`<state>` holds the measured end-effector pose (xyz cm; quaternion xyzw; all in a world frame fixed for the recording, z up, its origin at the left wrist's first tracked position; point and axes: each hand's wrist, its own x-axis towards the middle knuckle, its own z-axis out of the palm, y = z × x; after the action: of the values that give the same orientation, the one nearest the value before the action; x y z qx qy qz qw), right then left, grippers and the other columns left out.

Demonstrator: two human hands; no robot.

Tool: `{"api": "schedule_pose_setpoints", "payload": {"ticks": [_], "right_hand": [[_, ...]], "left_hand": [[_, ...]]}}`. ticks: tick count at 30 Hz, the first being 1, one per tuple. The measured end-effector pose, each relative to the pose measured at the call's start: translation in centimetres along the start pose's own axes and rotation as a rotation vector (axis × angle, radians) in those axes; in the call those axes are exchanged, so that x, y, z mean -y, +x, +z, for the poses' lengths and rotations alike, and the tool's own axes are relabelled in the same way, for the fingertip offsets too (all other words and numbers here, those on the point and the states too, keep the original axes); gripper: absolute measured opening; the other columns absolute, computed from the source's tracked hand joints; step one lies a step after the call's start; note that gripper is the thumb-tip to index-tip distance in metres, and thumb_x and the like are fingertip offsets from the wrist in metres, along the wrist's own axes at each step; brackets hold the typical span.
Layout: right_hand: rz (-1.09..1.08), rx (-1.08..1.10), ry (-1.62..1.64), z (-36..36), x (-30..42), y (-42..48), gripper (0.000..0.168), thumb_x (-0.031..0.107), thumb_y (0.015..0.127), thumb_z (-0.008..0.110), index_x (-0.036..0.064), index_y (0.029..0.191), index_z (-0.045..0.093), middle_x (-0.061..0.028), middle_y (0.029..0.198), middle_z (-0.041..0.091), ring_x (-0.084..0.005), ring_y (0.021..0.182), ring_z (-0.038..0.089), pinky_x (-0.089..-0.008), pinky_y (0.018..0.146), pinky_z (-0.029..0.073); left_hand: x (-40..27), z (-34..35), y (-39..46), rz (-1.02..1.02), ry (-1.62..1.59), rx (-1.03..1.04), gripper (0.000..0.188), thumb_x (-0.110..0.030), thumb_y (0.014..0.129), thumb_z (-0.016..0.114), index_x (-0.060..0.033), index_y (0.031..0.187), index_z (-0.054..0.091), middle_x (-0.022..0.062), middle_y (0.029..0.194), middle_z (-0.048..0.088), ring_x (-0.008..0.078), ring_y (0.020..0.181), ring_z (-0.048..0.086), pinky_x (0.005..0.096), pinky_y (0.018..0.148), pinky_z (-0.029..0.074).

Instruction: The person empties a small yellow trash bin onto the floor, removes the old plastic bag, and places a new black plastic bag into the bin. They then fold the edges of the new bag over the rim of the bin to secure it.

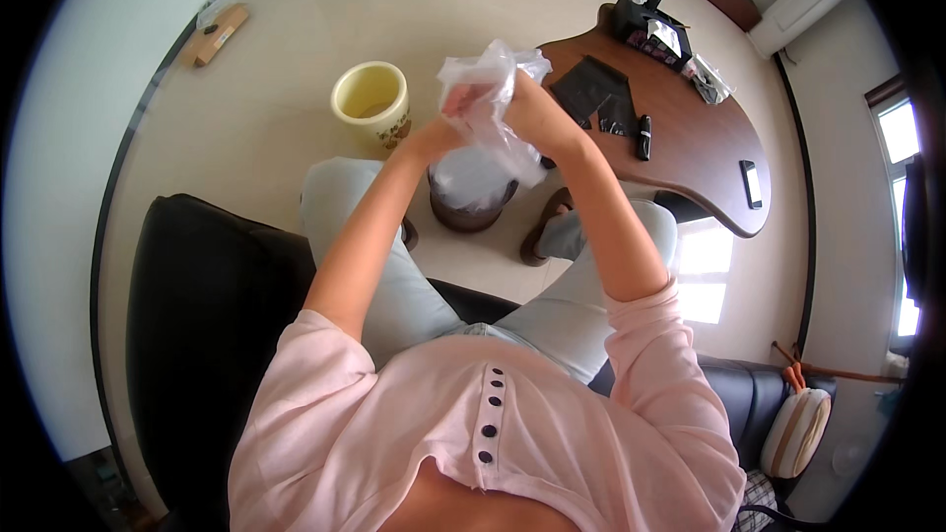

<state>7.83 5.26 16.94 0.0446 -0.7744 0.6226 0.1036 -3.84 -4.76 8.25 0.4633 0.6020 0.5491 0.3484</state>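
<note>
A translucent plastic bag (pixel 494 66) is bunched up between my two hands, above the space between my knees. My left hand (pixel 460 105) grips it, and its fingers show faintly through the thin film. On the other side my right hand (pixel 531 109) has hold of the bag too, with its fingers mostly hidden by the crumpled plastic. Loose film hangs below the right wrist. Directly under the hands a dark waste bin (pixel 467 219) stands on the floor, with whitish plastic (pixel 465 181) at its mouth. The hanging bag covers part of that bin.
Left of the hands stands a pale yellow bucket (pixel 373 125). The curved wooden table (pixel 702 148) on the right carries flattened black plastic bags (pixel 595 92), a small black cylinder (pixel 644 137), a phone (pixel 751 185) and a tissue box (pixel 650 33). A cardboard box (pixel 218 37) lies far left.
</note>
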Motion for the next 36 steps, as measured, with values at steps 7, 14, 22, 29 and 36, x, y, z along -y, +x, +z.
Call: {"api": "schedule_pose_setpoints", "payload": {"ticks": [7,14,22,29,36], "right_hand": [[-0.279,-0.234,-0.010,-4.9,4.4,-0.1,0.039,-0.002,0.080,0.053,-0.002,0.119,0.055,-0.0094,0.114,0.060,-0.0171,0.104,0.056,-0.0277,0.088,0.045],[0.214,-0.088,-0.167,-4.4,-4.4,-4.3,0.072,0.018,0.079,0.069,0.001,0.139,0.033,-0.0107,0.130,0.047,-0.0204,0.117,0.045,-0.0343,0.102,0.034],[0.080,-0.525,0.266,-0.3,-4.5,1.2,0.040,0.026,0.089,0.054,0.005,0.122,0.046,-0.0099,0.116,0.053,-0.0213,0.097,0.054,-0.0354,0.085,0.044],[0.143,-0.699,0.622,-6.4,-1.9,6.2,0.023,0.017,0.091,0.051,0.004,0.072,0.048,-0.0064,0.054,0.044,-0.0225,0.053,0.048,-0.0353,0.055,0.043],[-0.005,-0.593,0.748,-13.1,0.7,16.3,0.018,0.016,0.090,0.051,0.004,0.076,0.049,-0.0080,0.061,0.046,-0.0219,0.055,0.049,-0.0356,0.053,0.045]], "left_hand": [[-2.5,-0.8,1.9,-0.021,-0.561,-0.347,0.023,-0.012,0.088,0.054,0.0012,0.107,0.055,0.0064,0.102,0.059,0.0157,0.095,0.056,0.0283,0.086,0.047],[-6.9,0.2,2.9,0.069,-0.983,-0.241,0.018,-0.009,0.084,0.061,-0.0009,0.099,0.058,0.0053,0.095,0.061,0.0167,0.084,0.059,0.0310,0.076,0.049],[-14.0,2.0,2.0,0.247,-0.220,-0.003,0.028,-0.013,0.083,0.063,-0.0018,0.108,0.057,0.0042,0.103,0.059,0.0116,0.092,0.054,0.0288,0.083,0.045],[-14.8,-4.3,0.6,0.367,-0.111,-0.189,0.057,-0.012,0.083,0.064,-0.0113,0.133,0.038,0.0076,0.129,0.043,0.0204,0.128,0.036,0.0361,0.106,0.029],[-7.8,-8.1,0.2,0.266,-0.046,-0.390,0.031,-0.020,0.087,0.058,-0.0059,0.115,0.058,0.0061,0.119,0.059,0.0148,0.116,0.050,0.0281,0.099,0.036]]}}
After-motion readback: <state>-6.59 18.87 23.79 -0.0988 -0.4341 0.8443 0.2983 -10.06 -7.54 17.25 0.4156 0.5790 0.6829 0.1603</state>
